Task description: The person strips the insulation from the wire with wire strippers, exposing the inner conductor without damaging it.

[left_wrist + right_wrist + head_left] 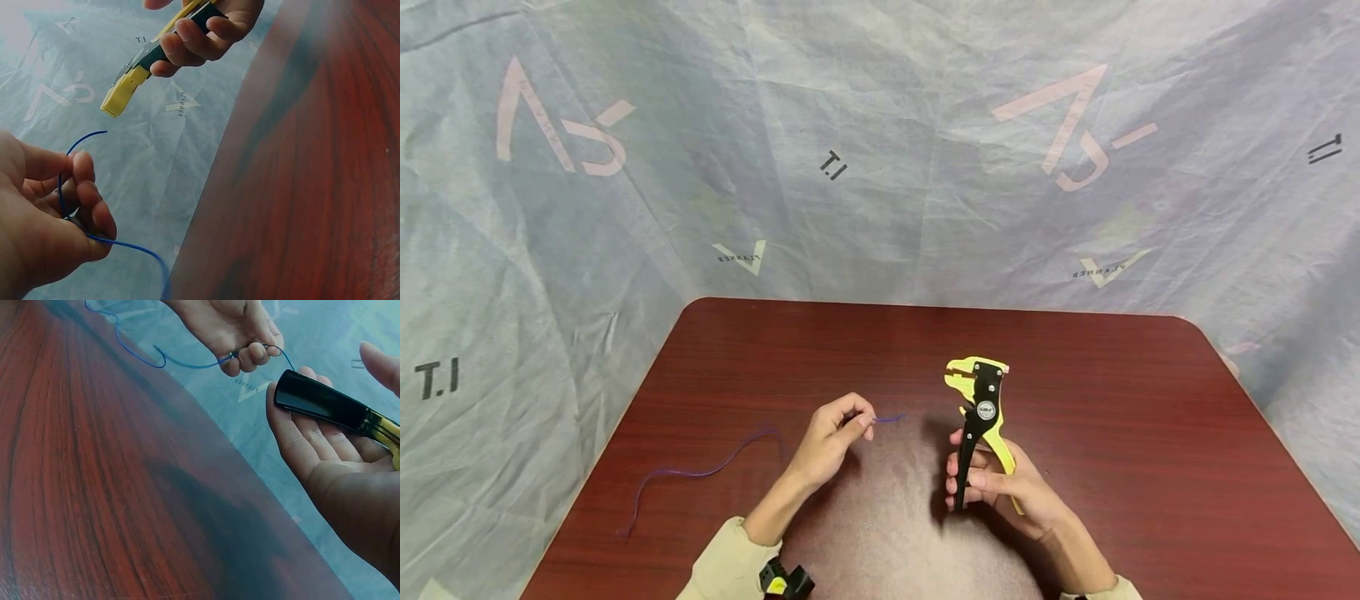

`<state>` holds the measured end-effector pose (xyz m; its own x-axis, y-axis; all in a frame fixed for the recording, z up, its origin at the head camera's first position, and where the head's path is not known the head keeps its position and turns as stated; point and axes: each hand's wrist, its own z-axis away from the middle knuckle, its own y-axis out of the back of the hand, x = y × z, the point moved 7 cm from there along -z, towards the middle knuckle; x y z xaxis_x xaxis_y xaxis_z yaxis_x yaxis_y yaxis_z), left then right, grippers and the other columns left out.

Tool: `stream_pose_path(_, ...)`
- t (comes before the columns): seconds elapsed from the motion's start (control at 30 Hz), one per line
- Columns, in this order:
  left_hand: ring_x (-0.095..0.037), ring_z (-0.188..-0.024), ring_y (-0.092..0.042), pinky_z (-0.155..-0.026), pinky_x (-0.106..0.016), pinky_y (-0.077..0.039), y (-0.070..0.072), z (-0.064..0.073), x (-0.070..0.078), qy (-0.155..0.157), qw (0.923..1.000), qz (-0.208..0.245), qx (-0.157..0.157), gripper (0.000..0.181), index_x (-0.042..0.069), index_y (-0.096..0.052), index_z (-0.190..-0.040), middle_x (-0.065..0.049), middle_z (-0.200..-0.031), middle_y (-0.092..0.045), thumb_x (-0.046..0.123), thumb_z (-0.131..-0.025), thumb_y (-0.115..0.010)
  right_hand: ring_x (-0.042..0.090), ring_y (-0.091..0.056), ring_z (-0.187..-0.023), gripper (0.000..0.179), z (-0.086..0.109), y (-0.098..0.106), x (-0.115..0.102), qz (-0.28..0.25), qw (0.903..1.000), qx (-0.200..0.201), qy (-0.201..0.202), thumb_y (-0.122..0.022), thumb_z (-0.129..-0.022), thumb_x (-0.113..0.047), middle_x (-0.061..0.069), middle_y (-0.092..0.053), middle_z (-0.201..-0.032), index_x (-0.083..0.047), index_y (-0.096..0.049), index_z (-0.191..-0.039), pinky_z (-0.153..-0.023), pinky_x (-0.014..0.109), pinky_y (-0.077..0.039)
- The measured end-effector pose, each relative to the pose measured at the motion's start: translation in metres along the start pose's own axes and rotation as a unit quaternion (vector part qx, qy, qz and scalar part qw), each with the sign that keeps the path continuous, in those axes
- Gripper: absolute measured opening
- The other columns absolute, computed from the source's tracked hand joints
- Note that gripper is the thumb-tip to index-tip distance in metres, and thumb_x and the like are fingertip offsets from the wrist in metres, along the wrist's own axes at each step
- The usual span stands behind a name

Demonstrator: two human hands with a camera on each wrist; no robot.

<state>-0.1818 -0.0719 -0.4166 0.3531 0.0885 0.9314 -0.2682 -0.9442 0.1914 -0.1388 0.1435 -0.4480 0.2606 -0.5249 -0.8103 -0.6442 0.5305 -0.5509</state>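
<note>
A thin blue wire (134, 245) is pinched between the thumb and fingers of my left hand (833, 437). Its short end sticks out past the fingertips toward the right, and its long tail (688, 473) trails leftward over the table. A small dark spot shows at the pinch; what it is I cannot tell. My right hand (1007, 487) holds a yellow and black wire stripper (986, 410) by its handles, upright, its head up and its nose facing left. The black handle (322, 400) lies across the fingers. A gap separates the wire's end from the stripper's nose.
The dark red wooden table (1112, 400) has rounded far corners. Grey printed sheeting (887, 208) hangs behind it and along both sides. A black device (786, 579) is strapped to the left wrist beside the light sleeve (730, 562).
</note>
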Motion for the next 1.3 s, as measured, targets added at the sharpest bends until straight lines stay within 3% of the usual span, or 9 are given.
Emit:
stream_pose_path(0.17, -0.003, -0.067, -0.052, -0.064, -0.023, -0.046, 0.000, 0.001, 0.003, -0.004, 0.9997, -0.025, -0.004, 0.014, -0.002, -0.060, -0.087, -0.018, -0.069, -0.055, 0.000, -0.098, -0.052, 0.019, -0.071, -0.099, 0.044, -0.001, -0.004, -0.001, 0.009, 0.9998, -0.016, -0.001, -0.040, -0.096, 0.013, 0.006, -0.069, -0.112, -0.002, -0.046, -0.137, -0.088, 0.045, -0.059)
stream_pose_path(0.33, 0.001, -0.063, -0.040, -0.058, -0.020, -0.037, 0.002, 0.002, 0.006, -0.007, 0.9986, -0.051, 0.012, 0.013, -0.002, -0.062, -0.089, -0.005, -0.066, -0.043, 0.000, -0.097, -0.053, 0.019, -0.071, -0.099, 0.045, -0.001, -0.005, 0.000, 0.003, 0.9998, -0.018, -0.008, -0.040, -0.096, 0.014, 0.006, -0.069, -0.112, -0.004, -0.047, -0.137, -0.088, 0.045, -0.059)
stream_pose_path(0.53, 0.002, -0.062, -0.036, -0.057, -0.018, -0.035, 0.002, 0.002, 0.005, 0.020, 0.9987, -0.046, 0.012, 0.012, 0.000, -0.067, -0.094, 0.006, -0.072, -0.043, 0.004, -0.098, -0.056, 0.020, -0.071, -0.098, 0.046, -0.001, -0.006, 0.002, 0.000, 0.9996, -0.019, -0.019, -0.038, -0.095, 0.015, 0.007, -0.068, -0.111, -0.002, -0.047, -0.136, -0.087, 0.044, -0.059)
stream_pose_path(0.67, 0.002, -0.059, -0.032, -0.054, -0.016, -0.029, 0.001, 0.002, 0.006, 0.030, 0.9990, -0.033, 0.010, 0.012, -0.002, -0.071, -0.097, 0.004, -0.068, -0.039, 0.006, -0.097, -0.062, 0.020, -0.071, -0.096, 0.045, -0.001, -0.006, 0.002, 0.016, 0.9995, -0.011, -0.023, -0.040, -0.095, 0.014, 0.006, -0.068, -0.109, -0.003, -0.048, -0.135, -0.085, 0.044, -0.060)
stream_pose_path(0.83, 0.002, -0.066, -0.044, -0.059, -0.015, -0.038, 0.001, 0.002, 0.008, 0.018, 0.9988, -0.038, 0.024, 0.012, -0.003, -0.073, -0.097, -0.014, -0.077, -0.064, 0.005, -0.095, -0.065, 0.020, -0.071, -0.096, 0.047, -0.001, -0.008, 0.000, 0.020, 0.9994, -0.014, -0.025, -0.039, -0.093, 0.015, 0.007, -0.068, -0.109, -0.002, -0.047, -0.136, -0.085, 0.045, -0.060)
stream_pose_path(0.93, 0.001, -0.071, -0.049, -0.062, -0.017, -0.043, 0.001, 0.001, 0.010, 0.009, 0.9991, -0.036, 0.022, 0.012, -0.003, -0.072, -0.096, -0.019, -0.086, -0.069, 0.005, -0.096, -0.062, 0.021, -0.071, -0.098, 0.048, 0.000, -0.010, -0.001, 0.009, 0.9993, -0.030, -0.023, -0.037, -0.093, 0.017, 0.008, -0.068, -0.110, 0.000, -0.045, -0.137, -0.087, 0.045, -0.060)
stream_pose_path(1.13, 0.001, -0.073, -0.053, -0.066, -0.019, -0.047, -0.001, -0.001, 0.015, 0.000, 0.9996, -0.027, 0.013, 0.013, -0.001, -0.068, -0.090, -0.022, -0.079, -0.060, 0.004, -0.098, -0.058, 0.020, -0.072, -0.098, 0.047, 0.002, -0.012, 0.001, 0.011, 0.9988, -0.035, -0.034, -0.043, -0.093, 0.014, 0.007, -0.069, -0.112, -0.002, -0.047, -0.137, -0.087, 0.044, -0.060)
stream_pose_path(1.3, 0.002, -0.065, -0.043, -0.057, -0.017, -0.039, -0.001, -0.002, 0.019, -0.007, 0.9991, -0.035, 0.024, 0.011, -0.002, -0.068, -0.090, -0.013, -0.075, -0.058, 0.001, -0.096, -0.060, 0.019, -0.071, -0.100, 0.047, 0.003, -0.015, 0.003, 0.010, 0.9977, -0.052, -0.041, -0.049, -0.093, 0.010, 0.006, -0.069, -0.113, -0.001, -0.046, -0.138, -0.087, 0.043, -0.059)
